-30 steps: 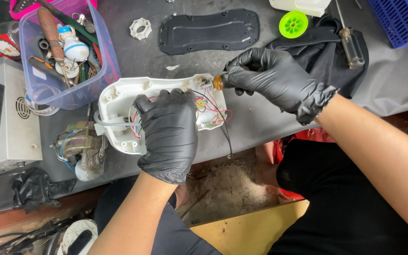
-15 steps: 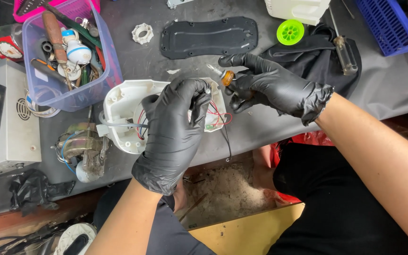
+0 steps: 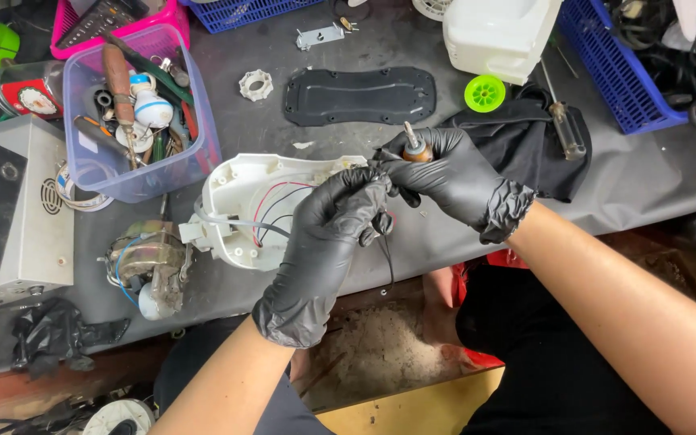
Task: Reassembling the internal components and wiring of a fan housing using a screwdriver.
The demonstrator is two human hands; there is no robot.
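Seen from the head camera, looking down on a grey bench (image 3: 445, 234), both hands in black gloves meet over the right end of a white plastic housing (image 3: 243, 201) that lies open near the bench's near edge, its red, black and clear wires (image 3: 271, 205) exposed. The left hand (image 3: 328, 242) is clenched, its fingertips pinching something small at that end of the housing; a thin black lead hangs from them over the bench edge, though exactly what the grip closes on cannot be told. The right hand (image 3: 453, 177) is closed around a tool with a brown handle (image 3: 414, 147), its metal end sticking up past the knuckles; the working tip is hidden behind the fingers. Judging by how things lie, the housing is already opened, with its inside bared, and the wiring is still in hand; nothing looks closed up again. Counting what lies about: one black flat gasket-like plate (image 3: 360, 95) far of the hands, one white toothed ring (image 3: 256, 84) to its left, one green wheel (image 3: 485, 93) to its right, one black cloth (image 3: 525, 145) beneath the right wrist, one clear tub of tools (image 3: 142, 113) at far left, one small motor (image 3: 147, 266) near left of the housing, two blue baskets at the far edge.
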